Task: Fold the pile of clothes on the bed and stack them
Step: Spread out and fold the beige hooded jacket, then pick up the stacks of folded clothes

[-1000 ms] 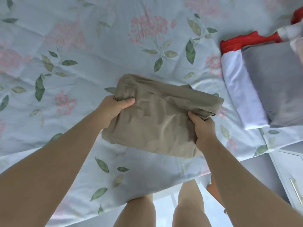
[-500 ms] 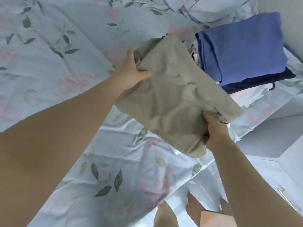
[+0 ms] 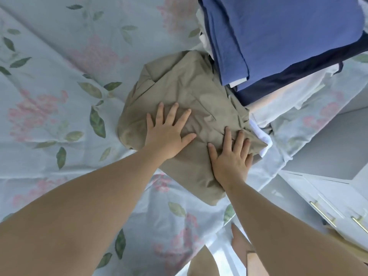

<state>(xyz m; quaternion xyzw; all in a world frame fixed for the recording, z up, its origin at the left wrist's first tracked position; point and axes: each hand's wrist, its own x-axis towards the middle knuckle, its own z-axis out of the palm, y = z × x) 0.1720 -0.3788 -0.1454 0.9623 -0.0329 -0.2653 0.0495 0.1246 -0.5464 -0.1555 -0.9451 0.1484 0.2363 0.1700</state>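
Note:
A folded khaki garment (image 3: 185, 90) lies on the floral bedspread (image 3: 59, 96), near the bed's right edge. My left hand (image 3: 169, 134) presses flat on its middle with fingers spread. My right hand (image 3: 232, 156) presses flat on its right part, fingers straight. Just behind it, at the upper right, stands a stack of folded clothes: a blue piece (image 3: 278, 36) on top, a dark navy one (image 3: 288, 82) under it. A white piece (image 3: 262, 138) shows at the khaki garment's right edge, partly under it.
The bed's edge runs diagonally on the right. Beyond it is a white cabinet (image 3: 328, 198) with gold handles. My bare legs (image 3: 201, 263) show at the bottom, beside the bed.
The khaki garment was held in the air by both hands and carried to the right. Now it lies on the bed beside the blue stack, and both hands have let go and press it flat.

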